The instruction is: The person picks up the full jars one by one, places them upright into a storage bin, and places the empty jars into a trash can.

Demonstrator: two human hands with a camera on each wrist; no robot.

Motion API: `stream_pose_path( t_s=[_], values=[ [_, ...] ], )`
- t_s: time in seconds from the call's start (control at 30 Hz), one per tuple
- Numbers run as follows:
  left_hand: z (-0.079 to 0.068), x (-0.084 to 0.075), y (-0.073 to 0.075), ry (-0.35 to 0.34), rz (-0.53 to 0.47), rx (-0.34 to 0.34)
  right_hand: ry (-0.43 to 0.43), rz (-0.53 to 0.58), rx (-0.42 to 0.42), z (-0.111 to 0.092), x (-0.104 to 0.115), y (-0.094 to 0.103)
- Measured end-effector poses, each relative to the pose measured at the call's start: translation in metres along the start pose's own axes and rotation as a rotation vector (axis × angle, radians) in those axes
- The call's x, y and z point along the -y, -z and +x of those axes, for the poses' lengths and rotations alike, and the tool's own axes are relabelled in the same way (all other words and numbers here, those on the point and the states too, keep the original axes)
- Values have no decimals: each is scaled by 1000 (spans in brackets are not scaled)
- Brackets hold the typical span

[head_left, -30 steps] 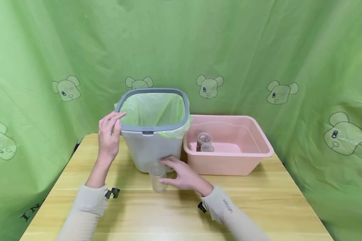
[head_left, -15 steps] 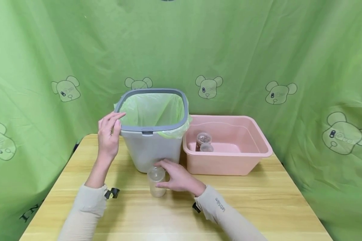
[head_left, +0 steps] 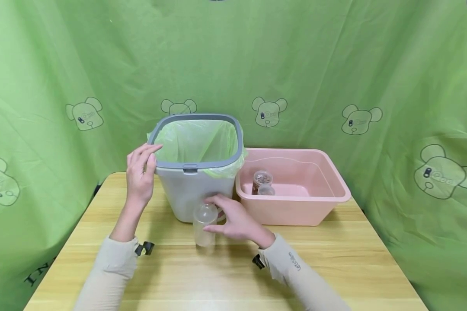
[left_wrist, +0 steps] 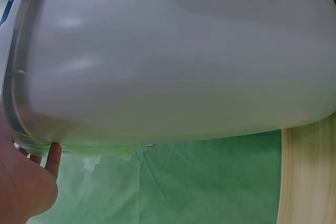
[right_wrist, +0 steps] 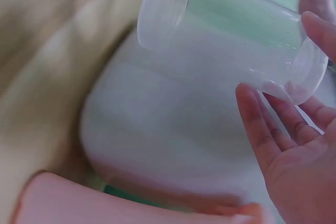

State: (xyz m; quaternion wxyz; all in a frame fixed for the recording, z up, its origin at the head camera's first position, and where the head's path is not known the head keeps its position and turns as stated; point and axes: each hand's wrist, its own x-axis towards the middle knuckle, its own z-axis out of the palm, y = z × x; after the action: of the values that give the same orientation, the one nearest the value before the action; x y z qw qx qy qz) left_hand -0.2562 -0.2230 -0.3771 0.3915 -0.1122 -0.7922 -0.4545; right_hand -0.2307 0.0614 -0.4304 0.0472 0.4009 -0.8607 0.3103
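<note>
My right hand grips an upright clear plastic jar near its top, between thumb and fingers, in front of the bin. The right wrist view shows the see-through jar with no visible contents and my right hand around its near end. My left hand holds the left rim of a grey trash bin, fingers over the edge. A thin green bag lines the bin and folds over its rim. From the left wrist, the bin's grey wall fills most of the view.
To the right of the bin stands a pink plastic tub. Inside it are a clear container with dark bits and a smaller-looking clear one. All stand on a wooden table before a green curtain.
The jar first came slightly toward the front with my right hand, then rose and moved back toward the bin. My left hand has stayed on the bin's rim.
</note>
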Motion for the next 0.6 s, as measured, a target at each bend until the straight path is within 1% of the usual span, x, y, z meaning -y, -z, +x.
stream_pose_path(
  t_s=[0.07,0.23,0.4,0.53,0.6],
  values=[
    [0,0,0,0,0,1,9,17,-27,0,5,10],
    [0,1,-1,2,0,0,41,117,-105,1,21,42],
    [0,1,-1,1,-6,-1,106,221,-201,0,36,73],
    [0,1,-1,0,-7,-4,123,286,-261,-1,48,95],
    [1,1,-1,2,-8,-6,122,336,-289,0,54,105]
  ],
)
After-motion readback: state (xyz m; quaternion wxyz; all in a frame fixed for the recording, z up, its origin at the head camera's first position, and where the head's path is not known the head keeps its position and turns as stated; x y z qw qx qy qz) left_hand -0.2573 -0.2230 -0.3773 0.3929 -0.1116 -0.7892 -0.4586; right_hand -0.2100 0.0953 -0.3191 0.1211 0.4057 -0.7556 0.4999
